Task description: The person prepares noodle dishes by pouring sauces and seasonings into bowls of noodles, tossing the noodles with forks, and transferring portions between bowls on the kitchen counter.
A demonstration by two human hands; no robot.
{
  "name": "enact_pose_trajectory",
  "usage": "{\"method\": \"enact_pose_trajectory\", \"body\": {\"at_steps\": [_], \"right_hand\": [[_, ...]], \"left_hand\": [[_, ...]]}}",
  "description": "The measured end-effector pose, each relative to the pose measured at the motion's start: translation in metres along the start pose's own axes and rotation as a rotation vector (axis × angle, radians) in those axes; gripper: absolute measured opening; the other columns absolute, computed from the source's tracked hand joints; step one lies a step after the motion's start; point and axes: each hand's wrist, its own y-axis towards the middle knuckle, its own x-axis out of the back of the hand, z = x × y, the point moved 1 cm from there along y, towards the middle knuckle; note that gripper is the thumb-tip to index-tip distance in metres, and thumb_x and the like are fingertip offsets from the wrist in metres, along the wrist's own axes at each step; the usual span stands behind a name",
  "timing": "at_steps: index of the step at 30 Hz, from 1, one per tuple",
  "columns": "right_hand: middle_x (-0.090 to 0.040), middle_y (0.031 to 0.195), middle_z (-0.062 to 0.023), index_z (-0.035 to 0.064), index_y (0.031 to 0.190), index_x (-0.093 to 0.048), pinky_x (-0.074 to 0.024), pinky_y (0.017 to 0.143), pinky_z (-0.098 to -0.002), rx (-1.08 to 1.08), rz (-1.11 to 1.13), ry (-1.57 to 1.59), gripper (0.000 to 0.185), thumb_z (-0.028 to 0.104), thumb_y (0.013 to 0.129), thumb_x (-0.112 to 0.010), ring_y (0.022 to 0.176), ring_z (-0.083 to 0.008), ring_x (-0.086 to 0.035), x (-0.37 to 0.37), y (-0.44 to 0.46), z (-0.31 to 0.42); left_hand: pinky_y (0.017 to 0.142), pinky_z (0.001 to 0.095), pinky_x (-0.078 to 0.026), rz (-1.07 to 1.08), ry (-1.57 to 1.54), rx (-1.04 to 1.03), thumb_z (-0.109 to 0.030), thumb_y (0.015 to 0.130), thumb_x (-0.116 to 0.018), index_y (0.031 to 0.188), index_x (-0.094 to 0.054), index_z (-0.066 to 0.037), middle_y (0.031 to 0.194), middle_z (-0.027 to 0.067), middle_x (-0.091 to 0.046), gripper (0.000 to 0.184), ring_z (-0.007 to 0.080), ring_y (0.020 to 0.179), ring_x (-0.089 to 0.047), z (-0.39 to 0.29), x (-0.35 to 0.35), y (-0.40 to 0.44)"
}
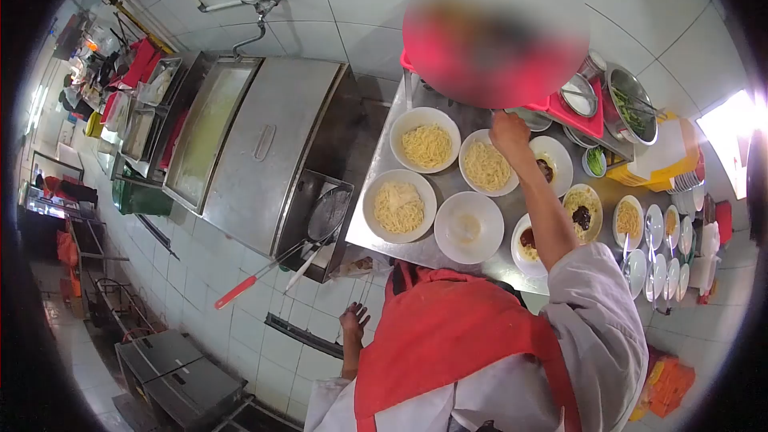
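Note:
My right hand is stretched over the table with its fingers closed. What they hold, if anything, is hidden. Just below it, a white bowl of noodles stands beside a bowl with dark sauce. A metal container is close to my fingertips, partly covered by a blurred patch. My left hand hangs low, away from the table, fingers apart and nothing in them. Two more noodle bowls stand at the table's left, near a white bowl with pale residue.
More sauce bowls and several small plates with spoons line the right. A steel bowl of greens and a red tray stand at the back. A strainer lies left, beside a lidded steel cooker.

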Motion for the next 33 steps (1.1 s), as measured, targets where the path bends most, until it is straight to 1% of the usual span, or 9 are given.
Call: {"method": "enact_pose_trajectory", "body": {"at_steps": [11, 19, 22, 24, 26, 29, 30, 31, 33], "right_hand": [[-0.067, 0.087, -0.0171, 0.0067, 0.1, -0.063, -0.0527, 0.072, -0.0479, 0.248, 0.045, 0.063, 0.02, 0.006, 0.082, -0.055, 0.082, -0.0386, -0.066, 0.061, -0.082, -0.004], [-0.067, 0.084, -0.0148, 0.0096, 0.096, -0.067, -0.0527, 0.069, -0.0449, 0.575, -0.012, -0.213, 0.014, 0.019, 0.086, -0.063, 0.08, -0.033, -0.067, 0.021, -0.048, 0.041], [-0.067, 0.079, -0.0151, 0.0099, 0.09, -0.068, -0.0522, 0.069, -0.0433, 0.534, 0.091, 0.088, 0.018, 0.027, 0.087, -0.063, 0.079, -0.032, -0.067, 0.014, -0.039, 0.033], [-0.068, 0.078, -0.0142, 0.0113, 0.088, -0.068, -0.0509, 0.068, -0.0437, 0.459, 0.078, 0.37, 0.02, 0.031, 0.084, -0.067, 0.078, -0.0322, -0.067, 0.014, -0.03, 0.016], [-0.068, 0.079, -0.0132, 0.0119, 0.086, -0.068, -0.0504, 0.067, -0.0441, 0.435, 0.09, 0.431, 0.021, 0.033, 0.084, -0.067, 0.077, -0.0326, -0.067, 0.029, -0.027, 0.008], [-0.068, 0.078, -0.0131, 0.0112, 0.084, -0.068, -0.0501, 0.066, -0.0442, 0.419, 0.052, 0.421, 0.02, 0.031, 0.084, -0.066, 0.076, -0.0323, -0.067, 0.057, -0.029, 0.006], [-0.068, 0.077, -0.0141, 0.01, 0.083, -0.069, -0.0504, 0.064, -0.0439, 0.453, 0.008, 0.343, 0.017, 0.027, 0.083, -0.065, 0.075, -0.0315, -0.067, 0.065, -0.029, 0.009], [-0.068, 0.077, -0.0141, 0.01, 0.083, -0.069, -0.0504, 0.064, -0.0439, 0.45, 0.006, 0.343, 0.017, 0.027, 0.083, -0.065, 0.075, -0.0315, -0.067, 0.07, -0.029, 0.012], [-0.067, 0.074, -0.0159, 0.0072, 0.079, -0.069, -0.0514, 0.062, -0.0426, 0.579, -0.115, -0.268, 0.013, 0.018, 0.08, -0.062, 0.073, -0.0302, -0.068, 0.076, -0.034, 0.022]], "left_hand": [[0.086, 0.0448, -0.049, 0.036, -0.013, 0.077, -0.019, 0.095, -0.046, 0.12, -0.049, -0.004, 0.119, 0.0132, -0.054, 0.03, 0.027, 0.107, -0.054, 0.028, 0.023, 0.009], [0.084, 0.0365, -0.042, 0.159, -1.195, 0.672, -0.004, 0.089, -0.046, 0.099, -0.051, -0.002, 0.1, 0.0108, -0.047, 0.011, 0.0223, 0.098, -0.047, 0.018, 0.065, 0.085], [0.083, 0.0333, -0.039, 0.297, -1.447, 0.968, 0.001, 0.087, -0.045, 0.091, -0.052, -0.002, 0.093, 0.0099, -0.045, 0.008, 0.0205, 0.094, -0.044, -0.007, 0.039, 0.099], [0.082, 0.0291, -0.046, 0.392, -1.418, 1.173, -0.006, 0.099, -0.037, 0.108, -0.05, -0.008, 0.108, 0.0058, -0.047, 0.016, 0.0104, 0.099, -0.049, -0.035, 0.006, 0.067], [0.089, 0.0356, -0.04, 0.391, -1.525, 1.33, 0.005, 0.086, -0.043, 0.098, -0.051, 0.001, 0.098, 0.0116, -0.049, 0.015, 0.0246, 0.103, -0.047, -0.039, -0.01, 0.081], [0.093, 0.037, -0.04, 0.509, -1.766, 1.487, 0.001, 0.09, -0.044, 0.107, -0.05, -0.002, 0.112, 0.0145, -0.054, 0.019, 0.023, 0.118, -0.047, -0.043, -0.013, 0.108], [0.098, 0.0382, -0.038, 0.526, -2.106, 1.877, -0.004, 0.093, -0.045, 0.119, -0.05, -0.007, 0.134, 0.0136, -0.049, 0.026, 0.0194, 0.134, -0.038, -0.036, -0.008, 0.103], [0.098, 0.0382, -0.038, 0.525, -2.102, 1.879, -0.004, 0.093, -0.045, 0.119, -0.05, -0.007, 0.134, 0.0136, -0.049, 0.026, 0.0194, 0.134, -0.038, -0.037, -0.01, 0.084], [0.102, 0.0376, -0.035, 0.644, -2.021, 1.635, -0.006, 0.094, -0.047, 0.127, -0.048, -0.01, 0.145, 0.0095, -0.042, 0.033, 0.0172, 0.139, -0.031, -0.039, -0.004, 0.03]]}}
